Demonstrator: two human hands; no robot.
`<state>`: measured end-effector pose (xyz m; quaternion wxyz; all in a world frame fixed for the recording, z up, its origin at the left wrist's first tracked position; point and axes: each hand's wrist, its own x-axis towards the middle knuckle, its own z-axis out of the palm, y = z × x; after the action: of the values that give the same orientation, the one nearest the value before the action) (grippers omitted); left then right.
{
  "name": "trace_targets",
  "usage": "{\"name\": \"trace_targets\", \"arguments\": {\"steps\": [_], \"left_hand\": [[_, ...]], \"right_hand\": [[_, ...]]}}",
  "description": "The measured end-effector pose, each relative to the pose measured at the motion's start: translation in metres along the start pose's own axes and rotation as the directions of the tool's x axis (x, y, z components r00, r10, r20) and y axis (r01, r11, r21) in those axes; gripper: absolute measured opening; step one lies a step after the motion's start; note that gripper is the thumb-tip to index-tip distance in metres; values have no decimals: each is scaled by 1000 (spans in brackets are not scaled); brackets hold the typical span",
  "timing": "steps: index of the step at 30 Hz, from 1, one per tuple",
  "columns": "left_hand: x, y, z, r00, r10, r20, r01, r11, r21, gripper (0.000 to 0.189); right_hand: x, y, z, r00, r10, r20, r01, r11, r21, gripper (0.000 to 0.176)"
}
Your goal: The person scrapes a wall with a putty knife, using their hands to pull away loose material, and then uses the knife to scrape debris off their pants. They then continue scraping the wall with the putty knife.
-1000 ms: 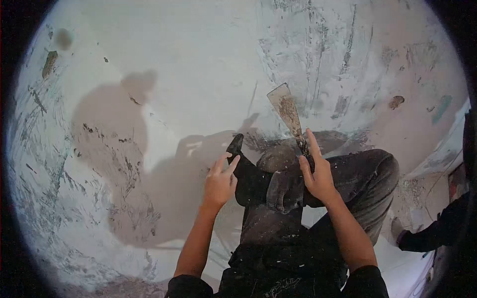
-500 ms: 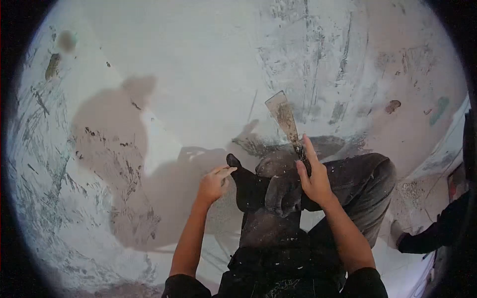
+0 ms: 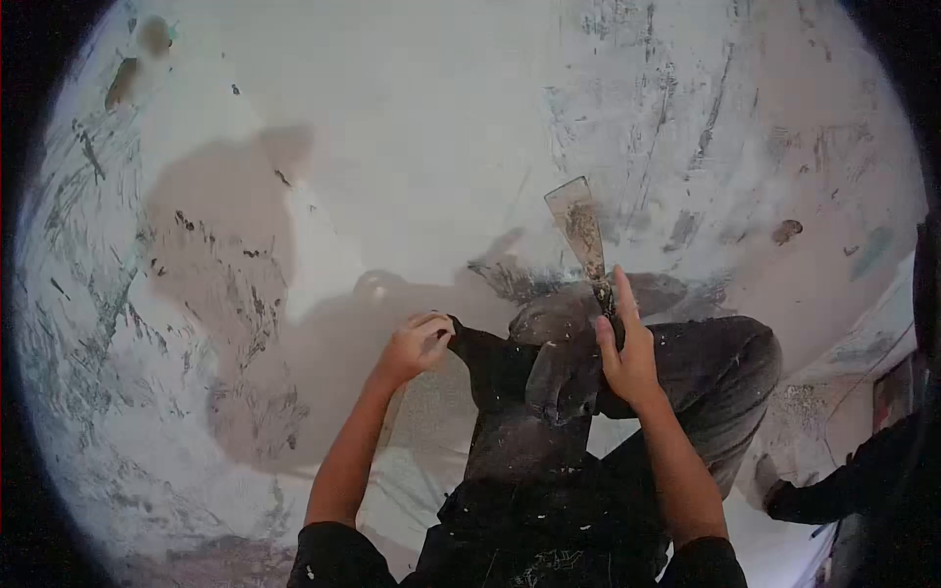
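Note:
My right hand (image 3: 630, 358) is wrapped round the dark handle of a putty knife (image 3: 583, 227), index finger stretched along it. The knife's wide blade points up and is caked with dried residue. My left hand (image 3: 417, 348) is closed, fingers pinching the toe end of what looks like a black sock (image 3: 490, 363). The sock covers a foot that comes out of a dark, dusty trouser leg (image 3: 561, 387), and its tip is drawn out toward the fingers.
A wall (image 3: 412, 147) smeared with white coating and dark scrape marks fills most of the view. At the right edge, another person's dark-clothed leg and foot (image 3: 814, 498) show. A bent knee (image 3: 720, 363) lies beyond my right hand.
My left hand has closed on the sock's toe, which now stretches toward it. The putty knife stays in my right hand. The view has shifted slightly.

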<state>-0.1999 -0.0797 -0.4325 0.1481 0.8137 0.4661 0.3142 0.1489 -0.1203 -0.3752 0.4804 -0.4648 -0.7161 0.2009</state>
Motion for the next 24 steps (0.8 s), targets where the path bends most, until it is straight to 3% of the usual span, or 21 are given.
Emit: {"name": "trace_targets", "arguments": {"steps": [1, 3, 7, 9, 12, 15, 18, 19, 21, 24], "left_hand": [[0, 1, 0, 1000, -3, -4, 3, 1000, -3, 22], [9, 4, 0, 962, -268, 48, 272, 955, -117, 23], [23, -5, 0, 960, -234, 156, 247, 966, -74, 29], [23, -9, 1, 972, -124, 201, 120, 992, 31, 32], [23, -2, -4, 953, -188, 237, 197, 980, -13, 31], [22, -12, 1, 969, -115, 220, 126, 991, -40, 31], [25, -19, 6, 948, -163, 274, 219, 958, -188, 32], [26, -20, 6, 947, -161, 277, 218, 957, -190, 32], [30, -21, 3, 927, -147, 344, 229, 950, -210, 33], [27, -15, 2, 958, -124, 258, 173, 968, -179, 33]], "right_hand": [[-1, 1, 1, 1000, -2, 4, 2, 1000, -2, 62], [-1, 7, 1, 1000, 1, 16, -1, 1000, 30, 61], [1, 6, -2, 996, 70, 48, -73, 995, 65, 61], [-1, 8, 0, 995, 91, 27, -93, 994, 62, 61], [-1, 7, 0, 998, 57, 1, -57, 993, 101, 60], [0, 9, -1, 999, 19, -34, -18, 999, 30, 60], [0, -10, -8, 965, 243, 98, -258, 948, 189, 60], [-1, -5, -7, 964, 246, 97, -261, 947, 187, 60], [0, 7, 1, 996, 88, -11, -86, 992, 95, 60], [-1, 6, -1, 996, 92, 8, -92, 980, 177, 60]]}}
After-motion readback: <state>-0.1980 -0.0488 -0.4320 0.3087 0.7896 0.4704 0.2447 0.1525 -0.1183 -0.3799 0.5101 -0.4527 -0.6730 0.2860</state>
